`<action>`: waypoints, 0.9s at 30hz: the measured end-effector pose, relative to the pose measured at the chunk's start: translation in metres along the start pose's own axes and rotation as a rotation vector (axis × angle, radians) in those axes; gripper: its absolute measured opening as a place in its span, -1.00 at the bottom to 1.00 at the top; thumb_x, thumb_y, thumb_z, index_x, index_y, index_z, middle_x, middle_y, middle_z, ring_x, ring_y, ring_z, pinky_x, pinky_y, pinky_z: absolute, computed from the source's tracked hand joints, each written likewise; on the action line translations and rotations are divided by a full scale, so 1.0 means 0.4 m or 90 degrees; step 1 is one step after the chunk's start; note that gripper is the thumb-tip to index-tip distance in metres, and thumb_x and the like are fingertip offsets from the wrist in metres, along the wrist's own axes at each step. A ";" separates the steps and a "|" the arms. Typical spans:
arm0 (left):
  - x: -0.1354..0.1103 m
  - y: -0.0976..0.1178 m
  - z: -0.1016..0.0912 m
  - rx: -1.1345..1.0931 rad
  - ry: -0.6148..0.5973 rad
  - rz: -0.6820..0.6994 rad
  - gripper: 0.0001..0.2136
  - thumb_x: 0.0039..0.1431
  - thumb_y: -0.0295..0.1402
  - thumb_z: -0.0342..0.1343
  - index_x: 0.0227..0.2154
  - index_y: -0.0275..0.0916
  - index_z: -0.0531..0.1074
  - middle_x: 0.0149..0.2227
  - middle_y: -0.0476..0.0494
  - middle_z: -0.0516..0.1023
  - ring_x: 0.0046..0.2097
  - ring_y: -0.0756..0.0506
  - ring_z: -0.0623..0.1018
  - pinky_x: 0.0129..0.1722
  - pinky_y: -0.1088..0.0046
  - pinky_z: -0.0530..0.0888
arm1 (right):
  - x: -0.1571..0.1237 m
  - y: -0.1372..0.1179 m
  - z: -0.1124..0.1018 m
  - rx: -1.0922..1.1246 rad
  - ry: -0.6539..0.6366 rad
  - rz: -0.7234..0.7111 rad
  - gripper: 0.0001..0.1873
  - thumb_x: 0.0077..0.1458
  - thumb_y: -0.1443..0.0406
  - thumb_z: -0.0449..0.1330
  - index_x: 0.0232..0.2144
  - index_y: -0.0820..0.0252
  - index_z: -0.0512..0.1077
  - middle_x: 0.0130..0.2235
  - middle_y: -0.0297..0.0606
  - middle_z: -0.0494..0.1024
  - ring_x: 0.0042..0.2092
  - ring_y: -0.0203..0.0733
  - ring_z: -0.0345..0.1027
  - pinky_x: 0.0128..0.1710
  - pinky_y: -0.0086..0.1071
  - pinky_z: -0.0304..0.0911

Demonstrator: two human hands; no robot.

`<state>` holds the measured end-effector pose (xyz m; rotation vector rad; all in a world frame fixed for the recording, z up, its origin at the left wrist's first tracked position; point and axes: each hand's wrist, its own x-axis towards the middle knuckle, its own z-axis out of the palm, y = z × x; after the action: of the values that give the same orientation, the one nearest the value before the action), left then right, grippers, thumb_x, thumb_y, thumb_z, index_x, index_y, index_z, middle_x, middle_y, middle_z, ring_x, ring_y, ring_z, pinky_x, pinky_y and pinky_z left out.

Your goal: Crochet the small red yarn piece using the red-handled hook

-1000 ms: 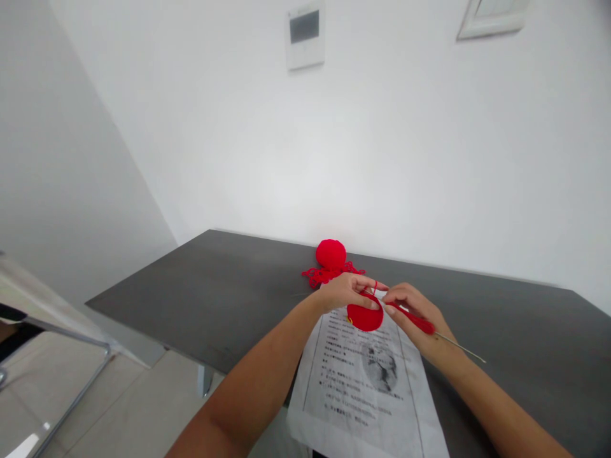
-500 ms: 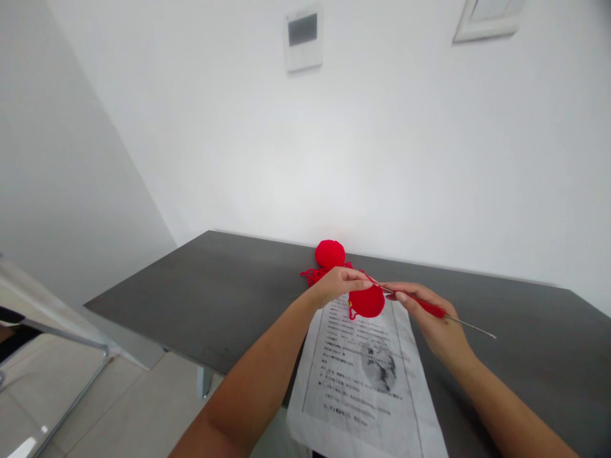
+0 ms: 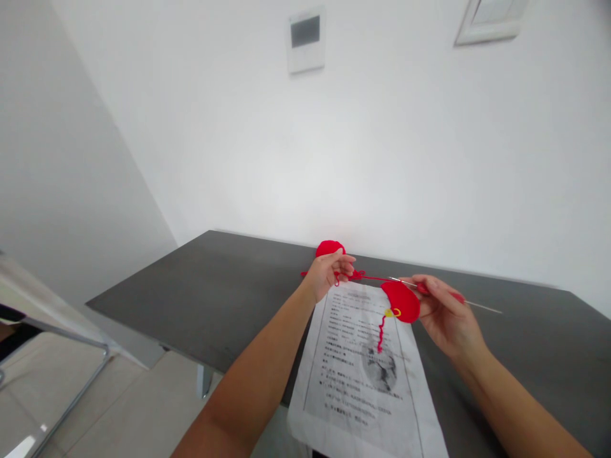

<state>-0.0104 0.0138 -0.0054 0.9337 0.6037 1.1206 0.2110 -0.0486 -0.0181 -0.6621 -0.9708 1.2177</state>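
Note:
My right hand (image 3: pixel 443 315) grips a crochet hook (image 3: pixel 442 294) with a red handle and a thin metal shaft, and a small red crocheted piece (image 3: pixel 401 301) with a yellow marker hangs at its fingers. A short red tail dangles from the piece. My left hand (image 3: pixel 329 272) is closed in a pinch on the red yarn strand (image 3: pixel 370 278), which runs taut across to the piece. Just behind the left hand a red yarn ball (image 3: pixel 327 248) sits on the dark grey table (image 3: pixel 214 292), partly hidden by my fingers.
A printed paper sheet (image 3: pixel 365 369) with text and a picture lies under my hands and overhangs the table's near edge. A metal chair frame (image 3: pixel 57 356) stands at the lower left. White walls with a wall panel (image 3: pixel 305 39) rise behind the table.
My hands have moved apart. The right hand carried the crocheted piece and hook to the right, the left hand slid back toward the yarn ball, and the strand between them drew taut.

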 end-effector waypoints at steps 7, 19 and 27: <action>0.012 0.006 -0.027 -0.033 0.127 0.089 -0.73 -0.02 -0.22 0.22 -0.43 -0.39 0.50 -0.59 -0.01 0.38 -0.59 0.13 0.27 -0.64 0.59 0.09 | 0.048 -0.004 -0.081 0.156 0.216 -0.095 -0.91 0.05 0.42 0.22 -0.40 0.24 0.55 -0.36 -0.26 0.64 -0.26 -0.25 0.57 -0.13 -0.46 0.49; 0.033 0.008 -0.074 0.455 0.212 0.151 -0.78 -0.19 -0.61 0.06 -0.42 -0.28 0.48 -0.39 -0.08 0.53 -0.29 -0.02 0.51 -0.16 0.44 0.41 | 0.057 -0.014 -0.085 0.241 0.295 -0.066 -0.82 0.12 0.47 0.11 -0.39 0.25 0.52 -0.35 -0.25 0.63 -0.19 -0.21 0.57 -0.14 -0.42 0.52; 0.013 -0.025 -0.081 0.811 0.154 0.075 -0.82 -0.21 -0.65 0.10 -0.62 -0.23 0.47 -0.42 -0.16 0.53 -0.20 -0.19 0.51 -0.06 0.29 0.35 | 0.053 0.002 -0.083 0.217 0.250 -0.046 -0.84 0.10 0.48 0.15 -0.39 0.24 0.52 -0.38 -0.29 0.64 -0.29 -0.27 0.58 -0.19 -0.48 0.52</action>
<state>-0.0297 0.0276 -0.0300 1.9283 1.5524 0.8854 0.2412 -0.0254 -0.0287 -0.5600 -0.4429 1.1027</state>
